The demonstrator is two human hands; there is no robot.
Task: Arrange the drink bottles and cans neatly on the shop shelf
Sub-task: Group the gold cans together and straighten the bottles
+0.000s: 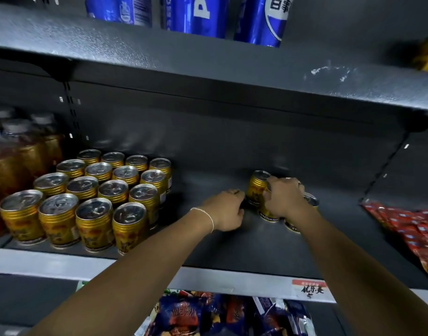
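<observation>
1. Edges and open room: the middle shelf [208,238] has a wide bare stretch of dark surface between the can block [94,190] at 9 o'clock and the loose cans [257,187] at 3 o'clock. A pale front rail [62,265] runs along its near edge, with a price label [309,288] on it at 5 o'clock. The upper shelf [208,64] overhangs at 12 o'clock, limiting the room above.
2. Task items: the can block stands upright in four tidy rows of four gold cans, close together. The loose cans, also gold and upright, form a tight cluster well apart from the block. Blue cans [198,15] stand on the upper shelf.
3. Neighbours: capped bottles [16,151] of amber drink stand at 9 o'clock of the block. Red packets [409,229] lie at 3 o'clock on the same level. Snack packets [208,314] sit below the rail at 6 o'clock.
4. Hidden or unclear: the blue cans are cut off at the top edge. The right hand covers much of the cluster, so its count is uncertain; at least three show. The bottles are blurred.
5. Left hand [226,210]: it sits at 9 o'clock of the cluster, just beside the rear can, fingers curled. Whether it grips that can cannot be told. A thin bracelet [208,215] circles the wrist.
6. Right hand [284,197]: it lies over the top of the cluster, fingers curled down around the loose cans, gripping them.
</observation>
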